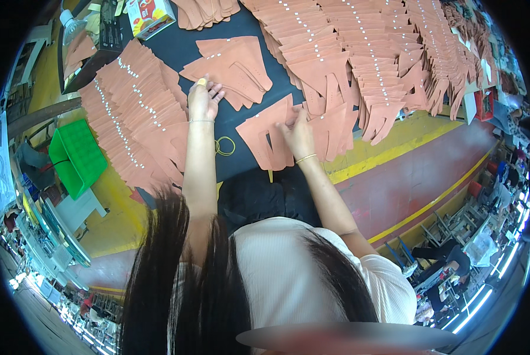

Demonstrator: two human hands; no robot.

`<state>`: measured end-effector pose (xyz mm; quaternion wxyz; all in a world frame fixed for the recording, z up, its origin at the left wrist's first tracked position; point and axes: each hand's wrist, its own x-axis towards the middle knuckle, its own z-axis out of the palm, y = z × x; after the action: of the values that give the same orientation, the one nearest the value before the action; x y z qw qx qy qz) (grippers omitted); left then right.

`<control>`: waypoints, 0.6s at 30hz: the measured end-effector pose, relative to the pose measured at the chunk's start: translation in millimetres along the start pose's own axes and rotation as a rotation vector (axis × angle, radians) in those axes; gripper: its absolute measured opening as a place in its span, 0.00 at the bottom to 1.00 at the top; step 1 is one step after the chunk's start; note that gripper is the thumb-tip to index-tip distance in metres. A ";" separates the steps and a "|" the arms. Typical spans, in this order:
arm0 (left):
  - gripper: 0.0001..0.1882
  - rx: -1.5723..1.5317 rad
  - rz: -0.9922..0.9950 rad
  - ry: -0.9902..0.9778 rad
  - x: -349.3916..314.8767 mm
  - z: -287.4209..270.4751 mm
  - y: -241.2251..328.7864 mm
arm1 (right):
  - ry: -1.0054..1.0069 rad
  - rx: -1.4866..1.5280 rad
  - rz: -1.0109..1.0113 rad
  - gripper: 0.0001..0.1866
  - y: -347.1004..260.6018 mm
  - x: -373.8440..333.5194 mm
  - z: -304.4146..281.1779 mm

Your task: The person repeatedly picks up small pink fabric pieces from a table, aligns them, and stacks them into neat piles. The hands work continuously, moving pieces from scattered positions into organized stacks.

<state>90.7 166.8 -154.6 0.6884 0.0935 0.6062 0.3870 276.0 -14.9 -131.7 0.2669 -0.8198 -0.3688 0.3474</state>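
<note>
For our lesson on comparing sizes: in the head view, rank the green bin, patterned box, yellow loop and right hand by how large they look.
1. Green bin
2. Patterned box and right hand: too close to rank
3. Yellow loop

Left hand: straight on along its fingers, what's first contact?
Probably the small fanned pile of pinkish-brown cut pieces, just beyond the fingertips of the left hand. Height is unclear from this one view, so the hand might pass over it.
</note>
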 end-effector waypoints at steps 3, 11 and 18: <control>0.27 -0.001 -0.015 0.035 -6.2 4.5 3.5 | -0.084 -0.080 0.069 0.20 -4.9 -1.1 9.4; 0.29 -0.011 -0.004 -0.114 1.6 -10.9 4.0 | -0.469 0.099 -0.635 0.07 -53.7 13.0 -36.2; 0.41 -0.162 -0.099 -0.094 7.7 -20.8 8.5 | -0.436 0.336 -0.079 0.08 -99.2 135.9 15.3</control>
<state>68.0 170.5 -160.5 0.7398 0.0255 0.5438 0.3955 288.8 153.3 -123.0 0.3269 -0.6550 -0.3862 0.5612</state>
